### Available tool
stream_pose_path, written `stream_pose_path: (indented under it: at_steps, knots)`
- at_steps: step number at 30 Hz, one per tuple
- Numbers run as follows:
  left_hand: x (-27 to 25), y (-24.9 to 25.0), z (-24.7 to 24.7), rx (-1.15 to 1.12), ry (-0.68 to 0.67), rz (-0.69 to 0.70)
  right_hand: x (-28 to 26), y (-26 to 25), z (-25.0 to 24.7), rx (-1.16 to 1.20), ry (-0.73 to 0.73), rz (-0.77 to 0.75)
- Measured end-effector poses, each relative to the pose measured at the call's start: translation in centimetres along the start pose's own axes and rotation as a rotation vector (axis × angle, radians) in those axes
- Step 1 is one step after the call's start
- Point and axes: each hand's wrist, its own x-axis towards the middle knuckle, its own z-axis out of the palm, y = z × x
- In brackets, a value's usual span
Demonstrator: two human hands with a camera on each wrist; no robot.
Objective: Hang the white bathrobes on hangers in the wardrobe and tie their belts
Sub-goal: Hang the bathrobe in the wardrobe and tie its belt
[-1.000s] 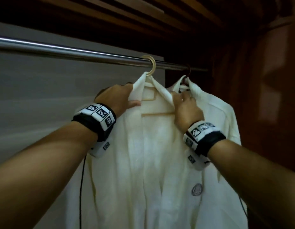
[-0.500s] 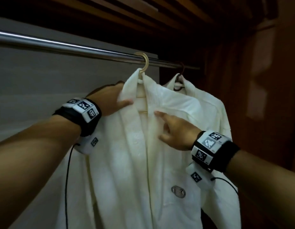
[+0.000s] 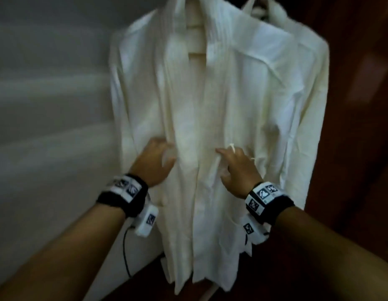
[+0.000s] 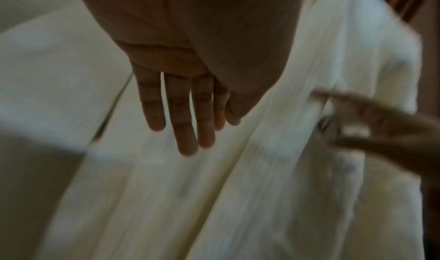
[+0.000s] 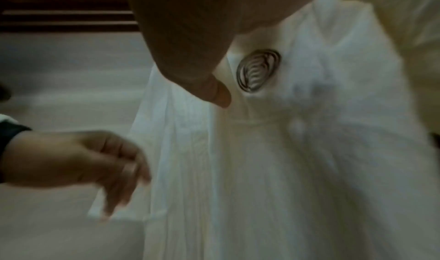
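While both hands work at waist height on the front bathrobe (image 3: 210, 105), the left hand (image 3: 154, 161) lies with straight, relaxed fingers (image 4: 183, 124) against the left front panel, holding nothing. The right hand (image 3: 236, 168) reaches toward the overlapping front edge (image 3: 198, 170) with its forefinger out; blur hides the other fingers, so I cannot tell whether it pinches cloth. This bathrobe hangs on a pale wooden hanger (image 3: 195, 35), its round embroidered emblem (image 5: 258, 70) just beside the right thumb. A second bathrobe (image 3: 297, 61) hangs touching it on the right.

No belt shows in any view, so it probably must be found first. Tugging downward on one panel could slide the collar off the hanger's shoulder, and groping behind could catch the second robe's sleeve and drag both askew.

Room lies open on the left, along the pale wardrobe wall (image 3: 47, 105); on the right, the dark wooden side (image 3: 362, 105) stands near the second robe, leaving little space.
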Motion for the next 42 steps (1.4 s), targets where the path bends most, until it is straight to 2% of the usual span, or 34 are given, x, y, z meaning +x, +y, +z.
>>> stream_pose_path:
  at_steps: [3, 4, 6, 9, 11, 13, 15, 16, 18, 20, 22, 23, 25, 27, 29, 31, 32, 35, 38, 42]
  knots:
    - [-9.1, -2.6, 7.9, -0.165, -0.416, -0.284, -4.4, 0.4, 3.4, -0.158, 0.07, -0.027]
    - [-11.5, -2.9, 10.1, -0.191, -0.498, -0.342, -5.6, 0.7, 4.5, -0.14, 0.061, 0.003]
    - [-14.7, -2.6, 13.6, -0.269, -0.551, -0.412, -7.8, 1.9, 6.7, -0.102, -0.013, 0.045]
    - [-14.8, -0.2, 15.9, -0.44, -0.508, -0.418, -11.0, 3.9, 9.5, 0.08, -0.108, 0.09]
    - [-13.3, 1.7, 16.2, -0.475, -0.405, -0.405, -12.5, 4.4, 10.0, 0.243, 0.005, 0.208]
    - [-11.6, 3.2, 16.4, -0.519, -0.289, -0.38, -12.8, 4.7, 10.0, 0.321, 0.178, 0.422]
    - [-10.5, 4.5, 16.8, -0.576, -0.288, -0.317, -12.1, 5.3, 9.4, 0.483, 0.26, 0.648]
    - [-10.2, 5.0, 17.1, -0.591, -0.333, -0.288, -11.6, 5.3, 8.7, 0.579, 0.269, 0.69]
    - [-10.0, 6.0, 17.8, -0.626, -0.476, -0.269, -10.5, 4.9, 6.8, 0.639, 0.178, 0.568]
    - [-9.9, 6.3, 19.1, -0.557, -0.565, -0.278, -9.6, 3.5, 4.5, 0.684, -0.061, 0.371]
    - [-9.8, 6.8, 20.2, -0.491, -0.502, -0.316, -9.0, 2.9, 3.1, 0.832, -0.265, 0.266]
    - [-9.7, 6.8, 20.7, -0.507, -0.427, -0.359, -8.7, 2.8, 2.7, 0.864, -0.285, 0.242]
    - [-9.4, 6.7, 20.6, -0.522, -0.276, -0.405, -8.2, 4.3, 3.3, 0.626, -0.201, 0.285]
    - [-9.0, 6.2, 19.9, -0.474, -0.242, -0.343, -8.5, 6.0, 4.7, 0.3, -0.203, 0.42]
    - [-9.1, 5.5, 19.1, -0.458, -0.32, -0.254, -9.3, 6.4, 7.0, 0.205, -0.406, 0.523]
    - [-9.4, 5.0, 18.6, -0.448, -0.355, -0.21, -10.1, 5.8, 9.5, 0.265, -0.621, 0.512]
    - [-9.6, 4.6, 18.5, -0.454, -0.35, -0.217, -10.5, 5.4, 10.7, 0.342, -0.663, 0.51]
    - [-10.2, 4.1, 17.9, -0.431, -0.352, -0.245, -11.6, 4.6, 12.9, 0.466, -0.659, 0.533]
    - [-10.0, 2.9, 18.0, -0.355, -0.346, -0.286, -12.1, 3.8, 12.4, 0.491, -0.619, 0.597]
    - [-8.8, 2.1, 17.4, -0.121, -0.411, -0.341, -12.8, 1.9, 8.6, 0.633, -0.404, 0.64]
